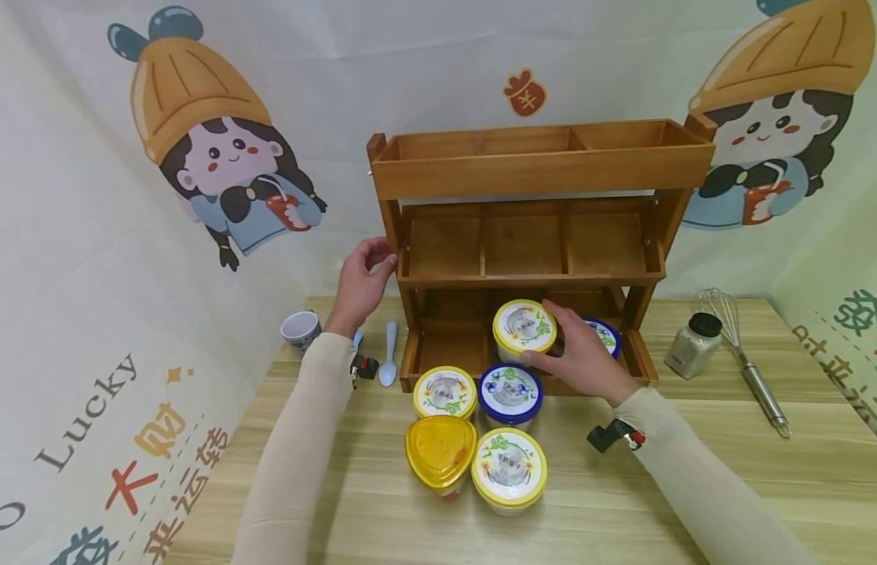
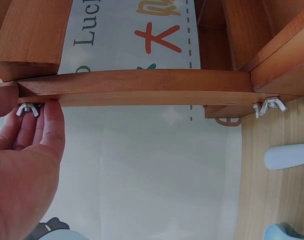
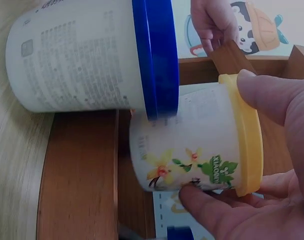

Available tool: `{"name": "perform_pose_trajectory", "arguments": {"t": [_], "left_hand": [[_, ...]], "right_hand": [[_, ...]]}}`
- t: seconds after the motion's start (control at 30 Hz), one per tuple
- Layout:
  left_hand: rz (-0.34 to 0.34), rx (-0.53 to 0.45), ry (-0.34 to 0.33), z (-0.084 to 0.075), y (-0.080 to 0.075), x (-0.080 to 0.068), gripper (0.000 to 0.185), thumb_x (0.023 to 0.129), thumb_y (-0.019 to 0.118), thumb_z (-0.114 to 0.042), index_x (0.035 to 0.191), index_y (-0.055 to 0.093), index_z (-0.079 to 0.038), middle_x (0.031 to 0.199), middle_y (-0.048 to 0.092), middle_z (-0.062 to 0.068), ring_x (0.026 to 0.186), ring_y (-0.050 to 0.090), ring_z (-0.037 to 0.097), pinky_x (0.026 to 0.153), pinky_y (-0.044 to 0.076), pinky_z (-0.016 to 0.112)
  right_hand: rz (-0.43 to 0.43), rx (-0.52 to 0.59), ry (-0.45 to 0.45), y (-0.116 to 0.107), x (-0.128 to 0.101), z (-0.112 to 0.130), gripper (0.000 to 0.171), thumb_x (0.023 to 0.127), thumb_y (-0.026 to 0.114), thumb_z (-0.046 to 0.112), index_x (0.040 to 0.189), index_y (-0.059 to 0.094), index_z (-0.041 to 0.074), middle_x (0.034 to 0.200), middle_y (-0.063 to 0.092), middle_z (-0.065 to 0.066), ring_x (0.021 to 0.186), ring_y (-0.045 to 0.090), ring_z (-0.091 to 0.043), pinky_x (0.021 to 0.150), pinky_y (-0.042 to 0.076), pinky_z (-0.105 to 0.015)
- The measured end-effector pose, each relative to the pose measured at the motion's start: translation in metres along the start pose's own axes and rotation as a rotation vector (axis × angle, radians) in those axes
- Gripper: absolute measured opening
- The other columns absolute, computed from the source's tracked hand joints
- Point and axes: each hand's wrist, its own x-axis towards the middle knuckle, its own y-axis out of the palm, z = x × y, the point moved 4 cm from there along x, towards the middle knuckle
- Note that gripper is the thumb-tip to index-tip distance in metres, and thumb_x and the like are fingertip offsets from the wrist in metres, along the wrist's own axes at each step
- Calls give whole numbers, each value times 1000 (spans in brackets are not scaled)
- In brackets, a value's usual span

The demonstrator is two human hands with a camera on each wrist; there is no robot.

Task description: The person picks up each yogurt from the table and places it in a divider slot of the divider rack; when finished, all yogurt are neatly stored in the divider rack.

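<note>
My right hand (image 1: 586, 353) grips a yellow-lidded tub (image 1: 524, 326) at the bottom tier of a wooden rack (image 1: 544, 179). In the right wrist view, the thumb presses the lid's rim and fingers curl under the tub's side, printed with yellow flowers. Behind that hand, a blue-lidded tub (image 1: 608, 336) sits in the rack's right bottom compartment, partly hidden. My left hand (image 1: 360, 284) holds the rack's left upright. The left wrist view has its thumb on one side of the wood, fingers on the other, beside a wing nut (image 2: 29, 108).
In front of the rack stand another blue-lidded tub (image 1: 510, 394), two yellow-lidded tubs (image 1: 445, 391) and a container with a rounded triangular yellow lid (image 1: 440, 451). A cup (image 1: 301, 329) and light-blue spoon (image 1: 389, 357) lie left; a black-capped jar (image 1: 692, 347) and whisk (image 1: 759, 388) lie right.
</note>
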Motion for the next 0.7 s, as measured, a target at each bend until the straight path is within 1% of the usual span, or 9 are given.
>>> {"name": "perform_pose_trajectory", "arguments": {"t": [0.07, 0.23, 0.47, 0.7], "left_hand": [[1, 2, -1, 0, 0, 0, 42, 108, 62, -21, 147, 55, -6, 145, 63, 17, 135, 61, 30, 115, 51, 48], [0, -6, -2, 0, 0, 0, 42, 108, 61, -21, 147, 55, -6, 145, 63, 17, 135, 61, 29, 115, 51, 47], [-3, 2, 3, 0, 1, 1, 41, 108, 62, -20, 146, 55, -4, 144, 63, 18, 134, 61, 30, 115, 51, 47], [-7, -2, -5, 0, 1, 2, 41, 108, 62, -19, 146, 56, -5, 144, 63, 18, 134, 62, 30, 114, 52, 46]], "right_hand": [[4, -23, -4, 3, 3, 1, 102, 92, 82, 42, 164, 26, -2, 156, 45, -29, 141, 50, -47, 118, 43, -64], [22, -59, 16, 12, 10, 4, 99, 94, 80, 41, 164, 27, -4, 157, 45, -31, 140, 52, -48, 117, 43, -65], [72, -67, 58, 23, 18, 7, 96, 95, 76, 41, 163, 26, -5, 160, 41, -31, 144, 48, -48, 120, 40, -64], [85, -61, 85, 29, 23, 5, 91, 97, 74, 37, 162, 28, -6, 157, 45, -31, 142, 49, -48, 120, 41, -63]]}}
